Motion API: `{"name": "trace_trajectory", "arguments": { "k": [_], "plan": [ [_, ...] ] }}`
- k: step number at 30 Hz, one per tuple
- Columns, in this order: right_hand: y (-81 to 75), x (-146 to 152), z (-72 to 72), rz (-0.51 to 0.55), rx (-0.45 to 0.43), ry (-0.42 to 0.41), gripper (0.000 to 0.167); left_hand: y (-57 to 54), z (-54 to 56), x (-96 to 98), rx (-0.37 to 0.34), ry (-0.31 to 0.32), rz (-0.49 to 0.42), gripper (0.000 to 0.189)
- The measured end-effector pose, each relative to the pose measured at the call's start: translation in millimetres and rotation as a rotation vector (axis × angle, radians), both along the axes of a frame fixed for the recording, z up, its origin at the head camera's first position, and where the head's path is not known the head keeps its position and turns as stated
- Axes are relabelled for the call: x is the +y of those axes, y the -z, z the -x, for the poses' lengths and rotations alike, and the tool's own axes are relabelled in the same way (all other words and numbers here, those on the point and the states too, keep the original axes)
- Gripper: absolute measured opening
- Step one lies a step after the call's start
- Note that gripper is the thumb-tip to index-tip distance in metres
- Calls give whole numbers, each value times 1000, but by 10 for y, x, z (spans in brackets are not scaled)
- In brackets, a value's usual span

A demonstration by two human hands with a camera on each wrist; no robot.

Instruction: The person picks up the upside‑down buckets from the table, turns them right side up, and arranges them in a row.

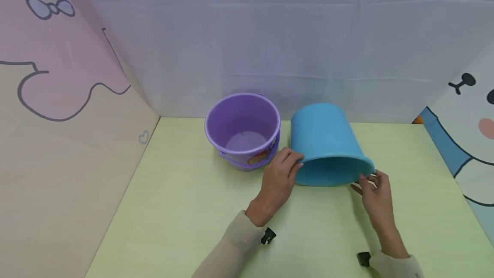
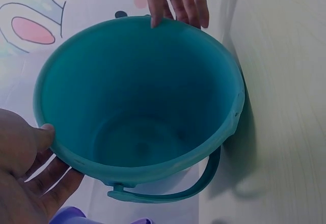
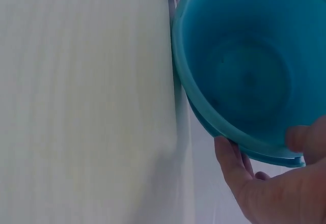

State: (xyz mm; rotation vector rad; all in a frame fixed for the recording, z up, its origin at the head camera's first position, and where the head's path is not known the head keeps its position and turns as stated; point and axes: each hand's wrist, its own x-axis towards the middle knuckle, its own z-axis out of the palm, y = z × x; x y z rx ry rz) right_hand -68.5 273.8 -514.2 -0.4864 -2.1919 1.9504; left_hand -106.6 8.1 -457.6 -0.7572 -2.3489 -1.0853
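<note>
A blue bucket (image 1: 324,130) is tipped on its side, its mouth facing me and its base toward the back wall. At the left of its rim my left hand (image 1: 278,179) pinches the edge, thumb against the inside in the left wrist view. My right hand (image 1: 378,200) holds the opposite side of the rim, with the thumb (image 3: 299,138) inside and fingers underneath. The bucket's interior (image 2: 142,96) shows nothing in it. Its handle (image 2: 198,183) hangs along the rim in the left wrist view. Just left stands an upright purple bucket (image 1: 242,98), close to my left hand.
The pale yellow-green table (image 1: 166,209) ends at a light cloth wall (image 1: 251,42) behind the buckets. Printed cartoon panels (image 1: 69,76) rise at the left and right sides. Black clips (image 1: 268,236) hang by both sleeves.
</note>
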Motion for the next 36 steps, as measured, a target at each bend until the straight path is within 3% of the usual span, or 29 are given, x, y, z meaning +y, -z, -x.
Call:
{"name": "trace_trajectory", "arguments": {
  "k": [6,15,23,31,36],
  "plan": [
    [50,0,-15,123,40,-48,14,5,6,-4,-6,-3,-11,10],
    [77,-18,-24,149,137,-95,12,31,24,-26,-16,-5,-37,12],
    [16,-36,-12,138,145,-30,7,23,18,-37,-48,3,-74,15],
    [-87,-46,-7,156,117,88,8,6,7,-44,-125,33,-126,16],
    [-150,-41,-2,85,112,140,11,-7,-1,-55,-192,57,-186,17]
  ]
}}
